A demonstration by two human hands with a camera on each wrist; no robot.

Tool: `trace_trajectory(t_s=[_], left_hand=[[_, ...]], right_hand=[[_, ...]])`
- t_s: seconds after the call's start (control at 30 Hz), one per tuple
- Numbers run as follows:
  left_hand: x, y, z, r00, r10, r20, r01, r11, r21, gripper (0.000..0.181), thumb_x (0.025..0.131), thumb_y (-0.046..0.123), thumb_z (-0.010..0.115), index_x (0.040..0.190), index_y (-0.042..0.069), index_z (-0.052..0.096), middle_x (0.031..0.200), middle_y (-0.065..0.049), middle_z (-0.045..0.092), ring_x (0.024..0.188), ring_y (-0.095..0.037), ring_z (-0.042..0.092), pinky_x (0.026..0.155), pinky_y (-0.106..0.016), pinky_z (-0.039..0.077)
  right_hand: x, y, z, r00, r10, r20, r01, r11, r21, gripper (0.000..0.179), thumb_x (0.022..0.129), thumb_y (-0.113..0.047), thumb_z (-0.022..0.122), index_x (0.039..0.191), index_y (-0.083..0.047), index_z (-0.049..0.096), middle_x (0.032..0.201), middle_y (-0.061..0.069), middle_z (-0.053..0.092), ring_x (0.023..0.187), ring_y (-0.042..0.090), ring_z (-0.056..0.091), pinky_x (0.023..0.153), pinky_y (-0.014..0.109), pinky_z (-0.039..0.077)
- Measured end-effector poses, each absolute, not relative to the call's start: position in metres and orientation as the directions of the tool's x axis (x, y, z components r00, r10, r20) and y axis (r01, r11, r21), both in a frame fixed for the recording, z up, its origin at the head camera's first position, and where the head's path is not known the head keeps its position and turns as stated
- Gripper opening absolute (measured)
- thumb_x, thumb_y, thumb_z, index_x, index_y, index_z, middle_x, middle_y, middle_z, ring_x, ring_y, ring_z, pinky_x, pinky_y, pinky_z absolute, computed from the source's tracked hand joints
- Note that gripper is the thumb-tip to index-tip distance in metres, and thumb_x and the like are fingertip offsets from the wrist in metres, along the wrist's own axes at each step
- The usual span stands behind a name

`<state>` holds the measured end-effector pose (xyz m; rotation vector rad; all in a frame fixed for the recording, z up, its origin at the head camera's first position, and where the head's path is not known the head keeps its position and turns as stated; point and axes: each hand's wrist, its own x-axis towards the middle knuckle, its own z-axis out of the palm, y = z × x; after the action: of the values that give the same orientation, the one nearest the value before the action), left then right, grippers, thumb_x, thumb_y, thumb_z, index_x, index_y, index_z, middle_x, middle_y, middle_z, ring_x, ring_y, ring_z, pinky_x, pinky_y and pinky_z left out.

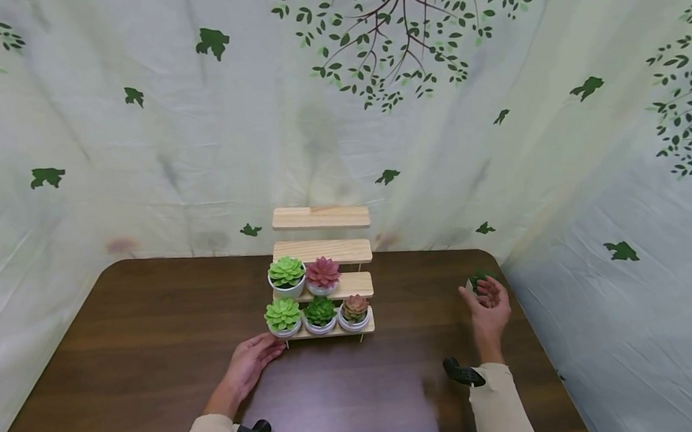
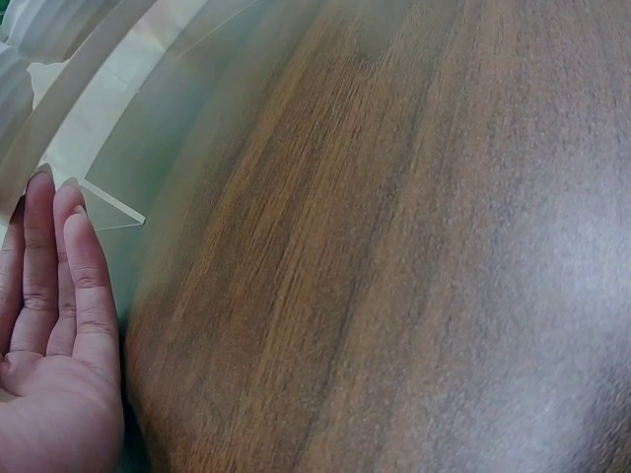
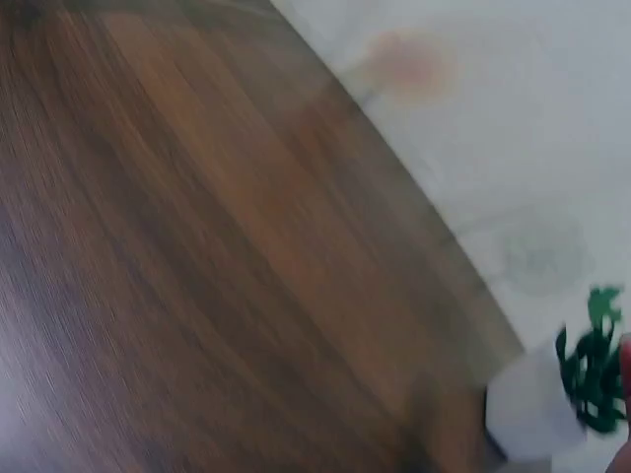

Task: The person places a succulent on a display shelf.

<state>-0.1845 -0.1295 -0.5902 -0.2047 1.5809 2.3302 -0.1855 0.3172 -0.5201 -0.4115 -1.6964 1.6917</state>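
Observation:
A tiered wooden shelf [image 1: 322, 250] stands at the back of the table. Its two lower tiers bear several potted succulents: light green ones [image 1: 283, 313], a dark green one [image 1: 320, 311], a pink one [image 1: 323, 274] and a reddish one [image 1: 355, 308]. My left hand [image 1: 252, 364] touches the shelf's lower left corner, fingers straight and together, as the left wrist view also shows [image 2: 54, 325]. At the table's right side my right hand [image 1: 490, 309] holds a small dark green plant in a white pot [image 3: 532, 406]. The pot leans in the right wrist view, and the fingers are mostly cut off there.
The brown wooden table [image 1: 169, 332] has rounded back corners. A white cloth printed with leaves [image 1: 247, 149] hangs behind it and along the sides. The shelf's two upper tiers [image 1: 320, 217] are bare wood. Black wrist straps [image 1: 464, 372] sit at both sleeves.

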Motion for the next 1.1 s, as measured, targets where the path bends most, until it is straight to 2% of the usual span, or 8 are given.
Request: trace_trajectory(t_s=[0.1, 0.2, 0.33, 0.43, 0.57, 0.73, 0.93, 1.1], left_hand=[[-0.184, -0.131, -0.590, -0.940, 0.191, -0.283, -0.334, -0.337, 0.880, 0.022, 0.100, 0.002, 0.044, 0.113, -0.007, 0.058, 0.091, -0.002, 0.069, 0.088, -0.012, 0.067, 0.083, -0.025, 0.053], [-0.185, -0.132, -0.590, -0.940, 0.195, -0.278, -0.331, -0.339, 0.881, 0.021, 0.100, 0.003, 0.045, 0.112, -0.006, 0.059, 0.091, -0.002, 0.069, 0.088, -0.012, 0.067, 0.083, -0.025, 0.053], [-0.185, -0.133, -0.589, -0.940, 0.207, -0.272, -0.330, -0.340, 0.881, 0.022, 0.100, 0.004, 0.044, 0.115, -0.007, 0.058, 0.092, -0.001, 0.069, 0.089, -0.011, 0.066, 0.084, -0.024, 0.053], [-0.184, -0.134, -0.589, -0.937, 0.213, -0.276, -0.336, -0.343, 0.877, 0.026, 0.101, 0.003, 0.043, 0.120, -0.011, 0.053, 0.092, -0.001, 0.069, 0.089, -0.011, 0.066, 0.085, -0.024, 0.052], [-0.184, -0.135, -0.588, -0.939, 0.214, -0.269, -0.329, -0.342, 0.880, 0.027, 0.101, 0.003, 0.044, 0.121, -0.012, 0.052, 0.092, 0.000, 0.069, 0.089, -0.011, 0.066, 0.085, -0.025, 0.052], [-0.183, -0.135, -0.590, -0.947, 0.227, -0.229, -0.300, -0.357, 0.885, 0.018, 0.100, 0.004, 0.046, 0.105, 0.003, 0.063, 0.092, 0.000, 0.069, 0.090, -0.011, 0.067, 0.083, -0.024, 0.053], [-0.183, -0.135, -0.590, -0.939, 0.222, -0.261, -0.326, -0.342, 0.881, 0.019, 0.100, 0.005, 0.046, 0.111, -0.003, 0.060, 0.093, 0.001, 0.069, 0.091, -0.011, 0.066, 0.086, -0.025, 0.052], [-0.184, -0.133, -0.590, -0.936, 0.226, -0.271, -0.335, -0.324, 0.885, 0.022, 0.101, 0.005, 0.044, 0.115, -0.006, 0.057, 0.093, 0.001, 0.069, 0.092, -0.011, 0.066, 0.087, -0.025, 0.052]], right_hand=[[-0.185, 0.331, -0.530, -0.653, 0.721, 0.231, -0.255, 0.078, -0.964, 0.064, 0.073, 0.007, 0.079, 0.129, 0.013, 0.047, 0.110, 0.024, 0.054, 0.089, 0.024, 0.053, 0.070, 0.017, 0.046], [-0.188, 0.344, -0.544, -0.608, 0.770, 0.193, -0.236, 0.057, -0.970, 0.067, 0.073, 0.003, 0.081, 0.131, 0.009, 0.047, 0.107, 0.015, 0.054, 0.086, 0.022, 0.051, 0.071, 0.017, 0.044], [-0.191, 0.356, -0.558, -0.556, 0.819, 0.141, -0.184, 0.044, -0.982, 0.071, 0.073, -0.006, 0.084, 0.133, 0.002, 0.047, 0.108, 0.005, 0.052, 0.094, 0.016, 0.048, 0.078, 0.021, 0.040], [-0.193, 0.360, -0.564, -0.538, 0.837, 0.104, -0.138, 0.034, -0.990, 0.074, 0.072, -0.011, 0.085, 0.133, -0.002, 0.045, 0.114, 0.005, 0.049, 0.101, 0.015, 0.045, 0.082, 0.023, 0.038], [-0.195, 0.363, -0.569, -0.574, 0.819, 0.010, -0.057, -0.027, -0.998, 0.086, 0.074, -0.017, 0.084, 0.142, -0.009, 0.032, 0.133, 0.011, 0.041, 0.112, 0.019, 0.039, 0.087, 0.028, 0.040], [-0.204, 0.364, -0.575, -0.630, 0.773, -0.071, 0.028, -0.068, -0.997, 0.096, 0.077, -0.015, 0.082, 0.149, -0.009, 0.019, 0.145, 0.012, 0.032, 0.124, 0.025, 0.034, 0.098, 0.037, 0.039], [-0.214, 0.365, -0.583, -0.684, 0.725, -0.077, 0.070, -0.039, -0.997, 0.094, 0.078, -0.012, 0.080, 0.149, -0.006, 0.019, 0.149, 0.016, 0.029, 0.132, 0.030, 0.031, 0.108, 0.046, 0.033], [-0.219, 0.365, -0.588, -0.665, 0.746, -0.043, 0.084, 0.017, -0.996, 0.077, 0.079, -0.008, 0.079, 0.141, 0.000, 0.034, 0.135, 0.014, 0.043, 0.121, 0.028, 0.043, 0.103, 0.043, 0.040]])
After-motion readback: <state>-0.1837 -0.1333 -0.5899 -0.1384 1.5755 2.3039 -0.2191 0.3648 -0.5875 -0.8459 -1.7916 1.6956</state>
